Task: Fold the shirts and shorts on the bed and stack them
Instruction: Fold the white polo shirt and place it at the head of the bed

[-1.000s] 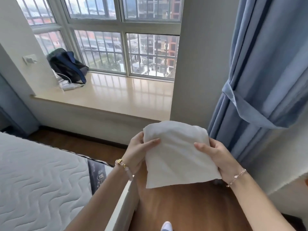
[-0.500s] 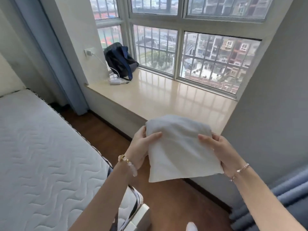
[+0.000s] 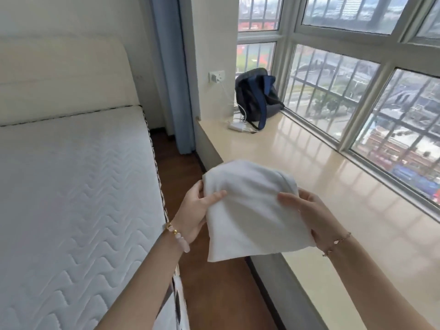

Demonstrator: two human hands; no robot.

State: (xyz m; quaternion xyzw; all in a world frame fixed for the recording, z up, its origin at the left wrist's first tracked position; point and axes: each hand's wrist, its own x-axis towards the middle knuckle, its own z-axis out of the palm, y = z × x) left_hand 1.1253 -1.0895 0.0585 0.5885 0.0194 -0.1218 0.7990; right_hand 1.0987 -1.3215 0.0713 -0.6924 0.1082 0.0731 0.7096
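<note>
White cotton by the look of it: holding a folded garment (image 3: 252, 210) up in mid-air, over the strip of wooden floor (image 3: 226, 294) between the bed (image 3: 71, 186) and the window ledge (image 3: 333, 186), touching neither. Gripping its left edge with the left hand (image 3: 195, 210), thumb laid on the near face and fingers (image 3: 199, 188) tucked behind the cloth. Gripping the right edge the same way with the right hand (image 3: 312, 215), thumb across the front, the rest mostly hidden. Hard to tell shirt from shorts once folded this small.

Judging by the squared, compact shape: folding of this piece done or nearly so, with carrying it to the stack as the step in hand. Stack not in view.

Next, probably: turning toward the chosen spot on the quilted mattress, lowering the bundle flat, and releasing both sides together to keep the layers from sliding open.

Further back on the ledge: a dark backpack (image 3: 257, 96) with a blue strap, beside a white charger (image 3: 237, 126) cabled to a wall socket (image 3: 216, 76). Blue curtain (image 3: 171, 67) in the corner.
</note>
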